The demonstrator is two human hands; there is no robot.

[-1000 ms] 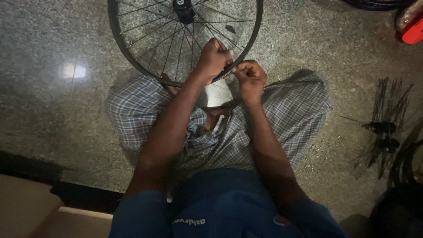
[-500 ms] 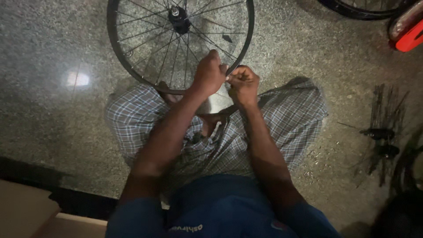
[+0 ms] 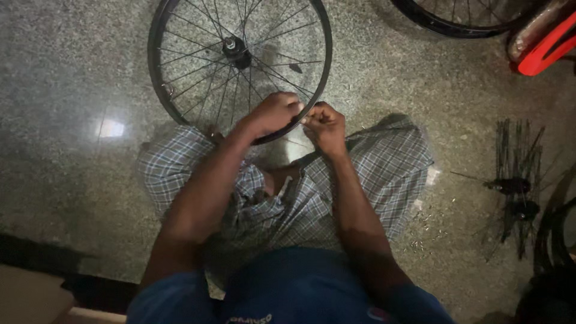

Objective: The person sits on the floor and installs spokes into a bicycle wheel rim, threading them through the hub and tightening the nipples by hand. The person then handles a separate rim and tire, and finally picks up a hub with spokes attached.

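A black spoked bicycle wheel (image 3: 180, 108) lies on the speckled floor in front of my crossed legs, its hub (image 3: 235, 49) near the top of the view. My left hand (image 3: 273, 114) grips the near part of the rim, fingers curled over it. Right beside it, my right hand (image 3: 324, 126) is closed at the rim's edge, pinching something too small to make out, perhaps a spoke end. The two hands almost touch. My checked cloth (image 3: 384, 174) covers my lap below them.
A second wheel (image 3: 468, 21) lies at the top right beside a red object (image 3: 549, 45). A bundle of loose spokes with hubs (image 3: 516, 180) lies on the floor at the right, next to a dark tyre (image 3: 555, 240). A pale box corner (image 3: 30, 297) shows bottom left.
The view has tilted down, so the wheel and both hands sit lower in the picture and the hub is in full sight. Both hands stay together on the near rim.
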